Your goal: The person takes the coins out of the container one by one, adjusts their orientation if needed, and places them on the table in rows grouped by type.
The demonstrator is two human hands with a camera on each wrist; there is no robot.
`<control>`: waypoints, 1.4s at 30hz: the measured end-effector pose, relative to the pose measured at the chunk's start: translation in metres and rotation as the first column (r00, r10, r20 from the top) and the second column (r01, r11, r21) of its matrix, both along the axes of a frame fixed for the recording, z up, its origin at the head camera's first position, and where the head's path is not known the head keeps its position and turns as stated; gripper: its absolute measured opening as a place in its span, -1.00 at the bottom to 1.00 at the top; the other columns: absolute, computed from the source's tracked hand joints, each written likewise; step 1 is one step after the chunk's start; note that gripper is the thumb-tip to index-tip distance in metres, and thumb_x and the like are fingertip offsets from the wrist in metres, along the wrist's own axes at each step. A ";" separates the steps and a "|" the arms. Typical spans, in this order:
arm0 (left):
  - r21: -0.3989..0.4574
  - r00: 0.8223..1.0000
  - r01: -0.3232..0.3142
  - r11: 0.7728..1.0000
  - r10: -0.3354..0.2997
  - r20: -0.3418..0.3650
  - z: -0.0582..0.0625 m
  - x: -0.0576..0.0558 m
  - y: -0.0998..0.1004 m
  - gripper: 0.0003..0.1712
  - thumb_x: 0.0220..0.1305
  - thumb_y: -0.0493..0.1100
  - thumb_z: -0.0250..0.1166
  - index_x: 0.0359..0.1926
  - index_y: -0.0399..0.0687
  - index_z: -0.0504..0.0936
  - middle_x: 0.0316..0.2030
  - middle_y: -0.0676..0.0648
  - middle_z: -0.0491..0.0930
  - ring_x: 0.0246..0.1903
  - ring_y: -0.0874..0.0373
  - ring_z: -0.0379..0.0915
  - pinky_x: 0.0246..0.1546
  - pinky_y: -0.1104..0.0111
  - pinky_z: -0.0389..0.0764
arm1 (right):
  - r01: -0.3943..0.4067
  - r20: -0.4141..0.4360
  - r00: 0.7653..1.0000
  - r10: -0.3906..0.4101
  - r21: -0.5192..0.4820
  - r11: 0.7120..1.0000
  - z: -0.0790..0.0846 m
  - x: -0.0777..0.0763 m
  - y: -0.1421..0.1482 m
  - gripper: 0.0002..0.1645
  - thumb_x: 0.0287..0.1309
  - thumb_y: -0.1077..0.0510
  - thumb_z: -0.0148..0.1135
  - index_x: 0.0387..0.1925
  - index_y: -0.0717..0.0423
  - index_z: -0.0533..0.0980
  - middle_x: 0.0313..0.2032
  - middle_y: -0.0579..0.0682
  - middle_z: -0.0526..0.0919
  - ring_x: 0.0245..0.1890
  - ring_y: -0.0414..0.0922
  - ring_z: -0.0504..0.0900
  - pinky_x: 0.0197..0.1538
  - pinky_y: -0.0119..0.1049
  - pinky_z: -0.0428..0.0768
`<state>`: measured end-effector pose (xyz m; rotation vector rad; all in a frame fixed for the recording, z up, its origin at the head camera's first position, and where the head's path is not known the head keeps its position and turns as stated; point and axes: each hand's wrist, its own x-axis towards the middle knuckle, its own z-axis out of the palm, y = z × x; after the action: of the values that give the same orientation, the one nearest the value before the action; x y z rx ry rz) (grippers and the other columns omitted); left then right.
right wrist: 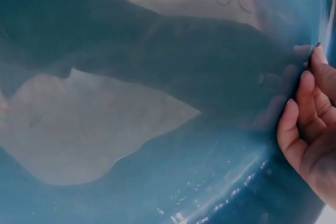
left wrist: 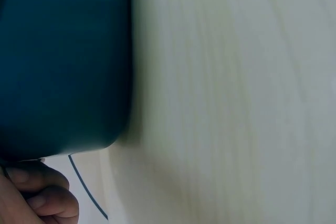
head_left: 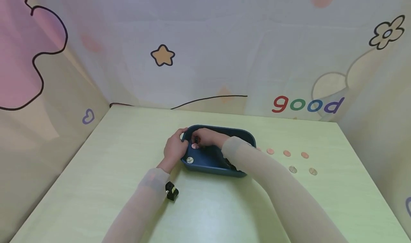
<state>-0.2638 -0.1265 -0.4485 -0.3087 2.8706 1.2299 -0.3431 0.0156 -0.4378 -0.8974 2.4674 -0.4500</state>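
My left hand (head_left: 175, 148) grips the left end of a dark blue tray (head_left: 205, 161), its thumb at the rim. In the left wrist view its curled fingers (left wrist: 52, 195) show beside the tray wall (left wrist: 68, 77). Reaching across into the tray, my right hand (head_left: 207, 136) has curled fingertips at a copper-coloured coin (head_left: 194, 146) on the floor near the left end. A silvery coin (head_left: 190, 160) lies in the near left corner. The right wrist view shows these fingers (right wrist: 304, 95) against the glossy tray floor (right wrist: 226, 166). My right forearm hides part of the tray's right side.
Right of the tray on the pale table (head_left: 128, 139) lies a row of copper-coloured coins (head_left: 287, 153). Nearer me are two silvery coins, one left (head_left: 293, 169) and one right (head_left: 313, 171). A patterned cloth (head_left: 205, 64) hangs behind and at both sides.
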 end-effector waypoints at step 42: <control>-0.027 1.000 -0.012 1.000 0.011 -0.030 -0.001 0.000 0.002 -0.36 0.32 -0.21 0.14 0.43 0.16 0.47 -0.63 0.04 0.25 -0.58 0.14 0.25 -0.59 0.36 0.15 | 0.037 0.193 0.981 -0.007 -0.153 0.987 0.052 0.002 0.029 -0.80 0.37 0.13 0.26 -0.29 0.19 0.68 -0.37 -0.02 0.72 -0.34 -0.18 0.72 -0.06 -0.26 0.73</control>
<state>-0.2635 -0.1247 -0.4495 -0.3101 2.9166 1.2085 -0.3414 0.0445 -0.3860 -0.8459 2.2921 -0.7120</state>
